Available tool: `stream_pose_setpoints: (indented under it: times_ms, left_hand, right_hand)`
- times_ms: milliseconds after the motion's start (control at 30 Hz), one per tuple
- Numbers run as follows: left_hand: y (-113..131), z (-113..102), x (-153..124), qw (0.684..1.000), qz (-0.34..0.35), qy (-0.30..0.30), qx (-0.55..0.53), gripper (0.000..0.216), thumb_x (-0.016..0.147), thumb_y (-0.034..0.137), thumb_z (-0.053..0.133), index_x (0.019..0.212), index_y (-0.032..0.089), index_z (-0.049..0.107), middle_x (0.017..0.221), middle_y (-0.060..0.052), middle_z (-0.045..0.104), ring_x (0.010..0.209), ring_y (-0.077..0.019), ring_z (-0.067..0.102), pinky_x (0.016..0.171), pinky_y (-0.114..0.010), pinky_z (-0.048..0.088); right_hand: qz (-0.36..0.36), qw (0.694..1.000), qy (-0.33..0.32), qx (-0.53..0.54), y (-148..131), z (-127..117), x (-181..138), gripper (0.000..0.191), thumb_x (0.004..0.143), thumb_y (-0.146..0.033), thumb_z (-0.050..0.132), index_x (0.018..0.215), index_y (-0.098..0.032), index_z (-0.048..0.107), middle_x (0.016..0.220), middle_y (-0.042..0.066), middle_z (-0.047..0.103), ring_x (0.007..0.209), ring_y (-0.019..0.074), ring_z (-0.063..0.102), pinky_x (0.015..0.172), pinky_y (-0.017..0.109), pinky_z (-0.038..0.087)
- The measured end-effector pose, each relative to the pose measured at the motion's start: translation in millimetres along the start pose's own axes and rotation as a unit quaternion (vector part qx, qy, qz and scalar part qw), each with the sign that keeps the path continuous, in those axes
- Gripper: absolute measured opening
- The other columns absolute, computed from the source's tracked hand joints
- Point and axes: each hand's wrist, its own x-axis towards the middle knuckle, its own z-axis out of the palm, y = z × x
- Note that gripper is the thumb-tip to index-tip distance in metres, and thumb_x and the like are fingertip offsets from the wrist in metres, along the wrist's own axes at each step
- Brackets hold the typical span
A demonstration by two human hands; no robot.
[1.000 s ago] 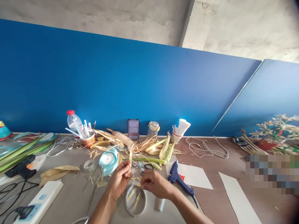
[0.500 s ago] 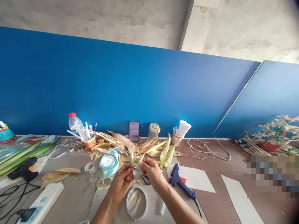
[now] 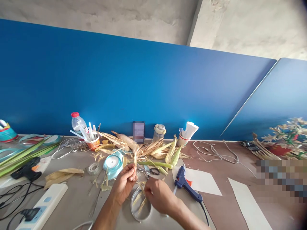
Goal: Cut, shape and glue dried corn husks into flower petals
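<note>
My left hand (image 3: pixel 125 182) pinches a pale strip of dried corn husk (image 3: pixel 135 157), which stands up from the fingertips towards the husk pile. My right hand (image 3: pixel 158 195) is closed, knuckles up, over the right rim of a round clear dish (image 3: pixel 132 209). Its fingertips are hidden, so I cannot make out what they hold. Narrow husk scraps (image 3: pixel 142 205) lie in the dish. Just beyond the right hand, the black handle of a pair of scissors (image 3: pixel 154 171) shows, partly covered. Dried corn husks (image 3: pixel 150 150) are heaped behind both hands.
A blue glue gun (image 3: pixel 185 183) lies to the right on white paper (image 3: pixel 206 182). Blue ribbon (image 3: pixel 112 162) and clear tape (image 3: pixel 93 168) are on the left, with a white power strip (image 3: pixel 44 207) nearer. Cups, a bottle (image 3: pixel 78 123) and a jar (image 3: pixel 159 132) line the blue partition.
My right hand has moved down from beside the left fingertips to the dish, turning knuckles up. My left hand keeps its husk strip. The view has shifted slightly.
</note>
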Motion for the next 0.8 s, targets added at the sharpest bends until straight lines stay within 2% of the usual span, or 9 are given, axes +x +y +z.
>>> stream_pose_setpoints:
  times_ms: [67,133,267,333,533,700,800]
  left_hand:
    - [-0.1,-0.7,-0.1,1.0,0.0,-0.005,0.0,0.011,0.071,0.008,0.064,0.081,0.012,0.063,0.069,0.001,0.055,0.046,-0.0008,0.035,0.05,-0.017,0.035]
    - [-0.4,-1.4,-0.2,1.0,0.001,-0.008,0.0,0.01,0.072,0.008,0.064,0.081,0.011,0.063,0.069,0.001,0.055,0.046,-0.0008,0.035,0.05,-0.016,0.035]
    - [-1.2,-2.0,0.6,1.0,0.004,-0.008,0.002,0.011,0.071,0.007,0.063,0.082,0.011,0.064,0.07,0.001,0.055,0.047,-0.0011,0.035,0.049,-0.016,0.034]
    - [-1.2,-1.6,1.0,1.0,0.01,-0.005,0.005,0.012,0.071,0.008,0.064,0.082,0.011,0.064,0.071,0.0,0.056,0.047,-0.0011,0.034,0.048,-0.016,0.033]
    - [0.2,2.0,-0.5,1.0,0.009,-0.004,0.015,0.012,0.068,0.009,0.066,0.079,0.011,0.064,0.066,0.002,0.053,0.046,-0.0012,0.033,0.047,-0.015,0.032]
    - [0.8,3.8,-0.7,1.0,0.006,0.004,0.013,0.012,0.066,0.01,0.067,0.078,0.012,0.064,0.063,0.002,0.051,0.045,-0.0016,0.032,0.046,-0.016,0.033]
    - [1.3,4.5,-0.7,1.0,0.007,0.01,0.011,0.013,0.065,0.01,0.068,0.078,0.012,0.063,0.063,0.002,0.052,0.045,-0.0017,0.032,0.045,-0.016,0.033]
  right_hand:
    - [0.01,0.997,-0.022,-0.067,-2.3,5.8,-7.4,0.015,0.069,-0.015,0.048,0.068,-0.016,0.063,0.074,0.006,0.064,0.063,0.015,0.055,0.056,0.022,0.033]
    - [0.02,0.996,-0.031,-0.082,0.0,7.5,-6.7,0.016,0.072,-0.017,0.048,0.07,-0.017,0.065,0.076,0.006,0.065,0.066,0.0162,0.057,0.057,0.023,0.034]
    - [0.039,0.997,0.038,-0.057,13.6,-0.8,12.7,0.022,0.078,-0.013,0.043,0.074,-0.017,0.065,0.079,0.005,0.065,0.074,0.0149,0.059,0.064,0.021,0.037]
    - [0.031,0.997,0.047,-0.062,18.8,-3.2,23.6,0.022,0.078,-0.012,0.044,0.076,-0.017,0.065,0.081,0.005,0.065,0.077,0.0149,0.059,0.067,0.021,0.037]
    - [-0.024,0.98,-0.041,-0.193,15.7,9.3,37.4,0.021,0.076,-0.013,0.046,0.077,-0.016,0.067,0.082,0.008,0.067,0.075,0.0183,0.062,0.062,0.023,0.039]
    - [-0.03,0.973,-0.049,-0.223,7.0,17.0,39.7,0.018,0.073,-0.016,0.05,0.076,-0.011,0.067,0.081,0.014,0.067,0.074,0.0233,0.062,0.064,0.029,0.041]
    - [-0.029,0.975,-0.045,-0.217,7.6,19.4,41.4,0.017,0.073,-0.016,0.051,0.076,-0.01,0.066,0.08,0.015,0.067,0.073,0.0232,0.062,0.065,0.029,0.041]
